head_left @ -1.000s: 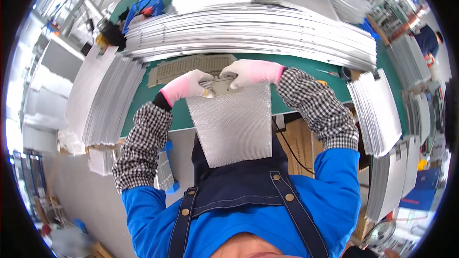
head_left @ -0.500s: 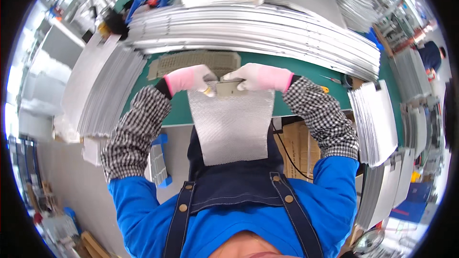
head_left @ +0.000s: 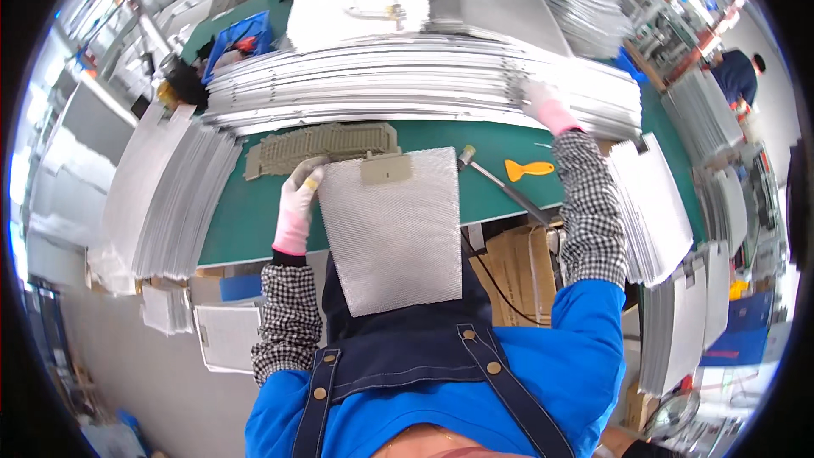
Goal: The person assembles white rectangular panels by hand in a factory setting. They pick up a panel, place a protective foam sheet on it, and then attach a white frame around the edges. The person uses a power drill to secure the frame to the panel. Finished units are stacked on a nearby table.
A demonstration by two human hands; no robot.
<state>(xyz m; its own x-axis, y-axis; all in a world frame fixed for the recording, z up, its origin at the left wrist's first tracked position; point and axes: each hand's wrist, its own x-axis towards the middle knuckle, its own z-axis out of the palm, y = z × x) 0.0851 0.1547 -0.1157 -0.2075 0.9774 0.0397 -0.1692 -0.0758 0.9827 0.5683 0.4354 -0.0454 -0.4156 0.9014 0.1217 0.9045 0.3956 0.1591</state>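
A silver metal mesh panel (head_left: 394, 246) hangs over the green table's near edge toward my lap. At its top edge sits a flat beige piece (head_left: 386, 170) with a small dark slot. My left hand (head_left: 298, 203), in a white and pink glove, grips the panel's upper left corner, thumb on top. My right hand (head_left: 547, 106), gloved alike, is reached out at the right part of a long stack of silver panels (head_left: 365, 80). Motion smears its fingers, so whether it holds any of the stack is unclear.
Behind the mesh panel lies a row of beige pieces (head_left: 322, 144). A hammer (head_left: 509, 189) and a yellow scraper (head_left: 527, 170) rest on the green table (head_left: 254, 212) to the right. Upright panel stacks stand at left (head_left: 161, 195) and right (head_left: 653, 212). Another person (head_left: 734, 76) is at far right.
My right hand has let go of the panel's top edge and moved right and away to the long stack. My left hand has shifted to the panel's upper left corner.
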